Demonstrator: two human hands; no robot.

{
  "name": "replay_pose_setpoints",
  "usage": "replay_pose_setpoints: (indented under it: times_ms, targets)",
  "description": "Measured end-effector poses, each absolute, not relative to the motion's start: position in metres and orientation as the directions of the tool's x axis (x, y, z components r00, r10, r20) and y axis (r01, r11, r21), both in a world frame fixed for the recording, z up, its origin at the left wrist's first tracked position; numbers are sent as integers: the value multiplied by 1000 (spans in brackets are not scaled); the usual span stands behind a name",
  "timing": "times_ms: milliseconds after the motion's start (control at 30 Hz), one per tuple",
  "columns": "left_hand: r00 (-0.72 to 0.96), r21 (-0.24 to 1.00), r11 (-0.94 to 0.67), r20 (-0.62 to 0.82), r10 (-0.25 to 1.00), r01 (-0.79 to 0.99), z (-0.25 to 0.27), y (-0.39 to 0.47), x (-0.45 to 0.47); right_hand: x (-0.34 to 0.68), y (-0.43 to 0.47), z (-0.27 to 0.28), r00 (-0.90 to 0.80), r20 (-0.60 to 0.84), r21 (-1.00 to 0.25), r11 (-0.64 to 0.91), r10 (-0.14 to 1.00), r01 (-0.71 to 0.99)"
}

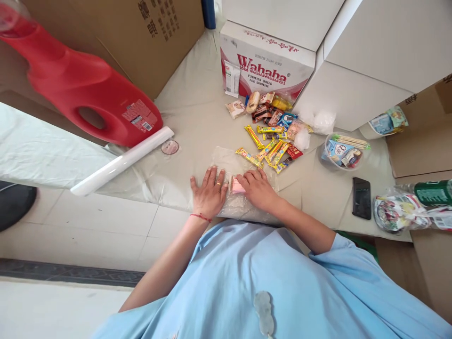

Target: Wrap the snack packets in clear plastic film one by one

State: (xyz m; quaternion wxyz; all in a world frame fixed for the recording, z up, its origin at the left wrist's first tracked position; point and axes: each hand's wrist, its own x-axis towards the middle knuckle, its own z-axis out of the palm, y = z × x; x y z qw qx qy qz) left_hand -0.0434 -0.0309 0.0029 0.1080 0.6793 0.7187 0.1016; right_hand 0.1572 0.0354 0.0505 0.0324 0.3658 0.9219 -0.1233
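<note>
Head view shows left hand (209, 190) fingers spread, right hand (260, 189) fingers curled over pink packet (238, 186)

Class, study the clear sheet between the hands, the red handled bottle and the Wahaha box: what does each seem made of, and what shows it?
Clear sheet: probably thin plastic film, glossy; it is see-through and wrinkled.
Red handled bottle: likely moulded plastic, softly shiny; handle and body form one piece.
Wahaha box: apparently cardboard, fairly matte; flat printed panels.
</note>
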Motion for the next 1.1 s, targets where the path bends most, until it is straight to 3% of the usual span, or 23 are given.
replay_pose_setpoints:
  times_ms: [200,433,633,767,867,933,1000,1100]
  targets:
    - [-61,285,70,-40,997,956,4,-30,-42,168,52,60,-716,-123,-312,658,687,685]
    - [-83,291,91,-39,996,952,6,-30,-41,176,73,82,-615,-56,-383,552,786,741]
    - [-79,311,76,-3,997,947,3,-30,-42,149,56,63,-697,-65,-288,656,714,698]
    - [-96,378,76,33,995,922,4,-35,-54,157,49,52,-729,-50,-362,667,683,651]
    - [-23,452,-53,161,987,890,8,-55,-74,195,43,57,-747,70,-478,679,662,557]
    - [148,470,-248,240,960,847,10,-73,-89,226,31,57,-781,120,-534,703,613,470]
    - [321,459,-401,244,915,793,8,-91,-102,252,14,49,-818,108,-556,716,565,422]
    - [403,419,-439,176,898,795,-2,-107,-112,272,-11,28,-816,47,-532,706,576,468]
